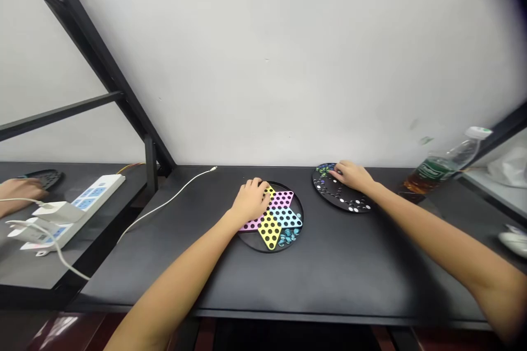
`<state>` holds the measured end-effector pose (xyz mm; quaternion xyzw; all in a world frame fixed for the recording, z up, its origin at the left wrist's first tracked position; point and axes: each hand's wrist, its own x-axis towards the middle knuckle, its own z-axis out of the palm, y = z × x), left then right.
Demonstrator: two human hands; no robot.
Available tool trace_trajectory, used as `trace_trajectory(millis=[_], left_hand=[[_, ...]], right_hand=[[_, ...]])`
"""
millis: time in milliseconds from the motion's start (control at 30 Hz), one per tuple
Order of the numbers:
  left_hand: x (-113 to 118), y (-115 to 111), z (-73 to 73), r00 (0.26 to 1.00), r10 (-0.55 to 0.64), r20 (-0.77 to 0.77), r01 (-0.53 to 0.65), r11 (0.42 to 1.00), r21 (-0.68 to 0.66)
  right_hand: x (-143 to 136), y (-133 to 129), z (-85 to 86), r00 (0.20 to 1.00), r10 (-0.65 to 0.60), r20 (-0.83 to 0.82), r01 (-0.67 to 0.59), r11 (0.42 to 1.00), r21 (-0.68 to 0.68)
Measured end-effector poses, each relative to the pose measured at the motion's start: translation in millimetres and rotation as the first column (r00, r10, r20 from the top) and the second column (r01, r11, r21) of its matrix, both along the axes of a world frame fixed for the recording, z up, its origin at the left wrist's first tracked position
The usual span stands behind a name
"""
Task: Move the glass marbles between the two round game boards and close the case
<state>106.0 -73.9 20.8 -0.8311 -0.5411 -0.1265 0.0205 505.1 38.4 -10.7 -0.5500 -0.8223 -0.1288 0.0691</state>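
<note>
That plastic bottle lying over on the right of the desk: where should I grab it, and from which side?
Grip the plastic bottle around its middle, at the green label, coming down from above. It lies tilted on its side with the white cap pointing up and right toward the wall, so the round body is the widest free part. The cap end sits close to the black frame, and the right hand is the nearer one.

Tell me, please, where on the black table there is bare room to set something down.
The table is bare along its near edge, in front of the coloured star board and the black tray of marbles. Another bare patch lies between the white cable and the left hand. It is crowded around the right hand and the bottle.
</note>
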Motion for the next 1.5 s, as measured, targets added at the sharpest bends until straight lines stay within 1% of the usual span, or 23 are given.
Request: trace_trajectory(millis=[100, 200, 333, 400, 467, 567, 633, 667, 733, 800, 833, 900, 933, 967, 1000, 1033, 1067, 1133, 1200, 1267, 1367, 1433, 1500], left_hand=[[0.1, 0.7, -0.8, 1.000, 0.000, 0.004, 0.000, 1.000, -0.003], [0.5, 1.0, -0.6, 1.000, 0.001, 0.000, -0.001, 1.000, -0.011], [0.4, 1.2, -0.3, 1.000, 0.002, 0.003, -0.002, 1.000, -0.018], [0.1, 1.5, -0.7, 1.000, -0.004, 0.010, 0.004, 1.000, -0.017], [-0.2, 1.7, -1.2, 1.000, -0.005, 0.014, 0.006, 1.000, -0.015], [0.1, 2.0, -2.0, 1.000, 0.001, 0.009, -0.001, 1.000, -0.012], [0.9, 1.8, -2.0, 1.000, 0.003, 0.003, -0.003, 1.000, -0.006], [1.4, 1.5, -1.9, 1.000, 0.004, 0.000, -0.004, 1.000, -0.004], [2.7, 0.5, -1.0, 1.000, 0.022, -0.005, -0.022, 1.000, -0.002], [4.1, -0.9, 0.5, 0.997, 0.072, -0.016, -0.072, 0.997, 0.000], [4.8, -1.6, 1.6, 0.994, 0.105, -0.025, -0.105, 0.994, 0.001], [5.8, -3.0, 4.1, 0.984, 0.170, -0.046, -0.170, 0.985, 0.004], [6.2, -3.5, 5.4, 0.979, 0.195, -0.056, -0.195, 0.981, 0.004], [6.5, -4.1, 6.7, 0.974, 0.215, -0.066, -0.215, 0.977, 0.003], [6.7, -4.5, 7.9, 0.970, 0.231, -0.076, -0.232, 0.973, 0.004], [6.8, -4.9, 8.9, 0.966, 0.244, -0.086, -0.245, 0.970, 0.005], [6.9, -5.2, 9.7, 0.962, 0.254, -0.096, -0.254, 0.967, 0.008], [6.6, -5.6, 11.0, 0.955, 0.275, -0.113, -0.276, 0.961, 0.015], [5.5, -5.4, 12.3, 0.943, 0.306, -0.130, -0.306, 0.952, 0.014], [3.4, -4.5, 14.4, 0.925, 0.350, -0.147, -0.353, 0.936, 0.004], [-0.8, -2.7, 18.6, 0.898, 0.403, -0.177, -0.416, 0.909, -0.039], [-3.1, -2.4, 20.9, 0.892, 0.405, -0.198, -0.425, 0.902, -0.069], [-4.3, -2.7, 21.5, 0.897, 0.392, -0.202, -0.409, 0.911, -0.047]], right_hand=[[2.0, -1.7, -1.7, 0.999, -0.016, -0.045, 0.017, 0.999, 0.031], [1.9, -5.6, 0.2, 0.993, -0.052, -0.103, 0.061, 0.995, 0.081], [0.4, -14.9, 8.5, 0.969, -0.115, -0.218, 0.155, 0.972, 0.176], [-0.6, -21.7, 14.4, 0.951, -0.119, -0.284, 0.179, 0.965, 0.193], [-3.0, -30.0, 20.6, 0.933, -0.101, -0.345, 0.171, 0.969, 0.181], [-14.2, -46.6, 30.7, 0.905, -0.038, -0.424, 0.097, 0.988, 0.119], [-29.6, -62.4, 39.1, 0.886, 0.022, -0.463, 0.017, 0.997, 0.078], [-40.0, -72.4, 44.2, 0.878, 0.058, -0.475, -0.033, 0.998, 0.060], [-64.6, -96.8, 56.0, 0.863, 0.153, -0.482, -0.173, 0.985, 0.003], [-91.3, -125.1, 68.5, 0.836, 0.274, -0.475, -0.352, 0.932, -0.082], [-104.2, -139.1, 74.1, 0.815, 0.342, -0.467, -0.444, 0.888, -0.124], [-127.2, -163.2, 82.6, 0.761, 0.471, -0.446, -0.605, 0.763, -0.226], [-136.8, -172.0, 84.8, 0.741, 0.514, -0.431, -0.650, 0.710, -0.271], [-145.2, -178.1, 85.7, 0.734, 0.543, -0.408, -0.670, 0.675, -0.307], [-152.3, -181.5, 85.1, 0.743, 0.556, -0.374, -0.666, 0.669, -0.330], [-158.3, -182.5, 83.3, 0.765, 0.556, -0.326, -0.643, 0.687, -0.339], [-163.0, -181.6, 80.4, 0.796, 0.543, -0.268, -0.605, 0.723, -0.335], [-169.1, -176.6, 72.8, 0.859, 0.488, -0.155, -0.511, 0.803, -0.306], [-170.6, -170.0, 64.3, 0.898, 0.430, -0.092, -0.438, 0.855, -0.278], [-168.2, -163.3, 56.8, 0.915, 0.392, -0.093, -0.402, 0.880, -0.253], [-161.0, -150.7, 48.6, 0.923, 0.354, -0.153, -0.380, 0.900, -0.211], [-156.9, -140.3, 44.5, 0.921, 0.330, -0.206, -0.369, 0.909, -0.195], [-155.1, -129.6, 41.0, 0.918, 0.309, -0.249, -0.359, 0.914, -0.187]])
